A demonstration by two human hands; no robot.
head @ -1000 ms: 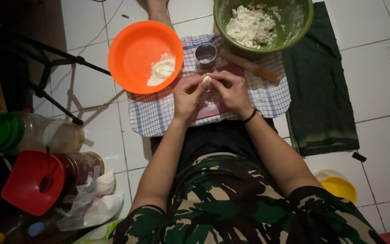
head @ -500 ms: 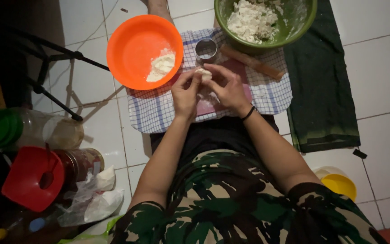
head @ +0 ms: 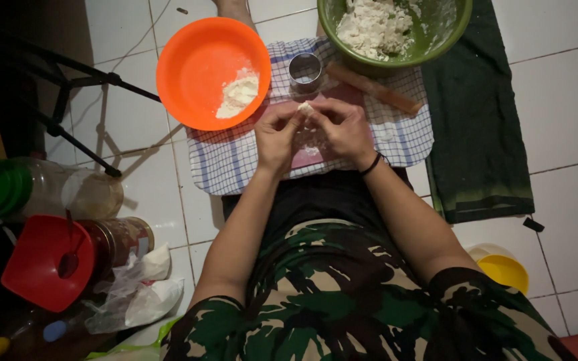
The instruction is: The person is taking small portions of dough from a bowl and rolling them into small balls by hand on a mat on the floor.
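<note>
Pinching soft, matt white dough (head: pixel 306 107) between left hand (head: pixel 277 137) and right hand (head: pixel 344 130). Lying beneath both hands: woven checked cloth (head: pixel 235 160). Gleaming just above the fingertips: shiny metal ring cutter (head: pixel 305 69). Resting beyond the right hand: matt wooden rolling pin (head: pixel 372 88). Sitting up-left of the left hand: glossy smooth orange plastic bowl (head: pixel 199 63), powdery flour inside.

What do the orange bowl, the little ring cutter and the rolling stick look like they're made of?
Orange bowl: probably plastic, with a smooth, even, bright colour. Ring cutter: seemingly metal, grey with a shiny rim. Rolling stick: likely wood, brown and matt.
</note>
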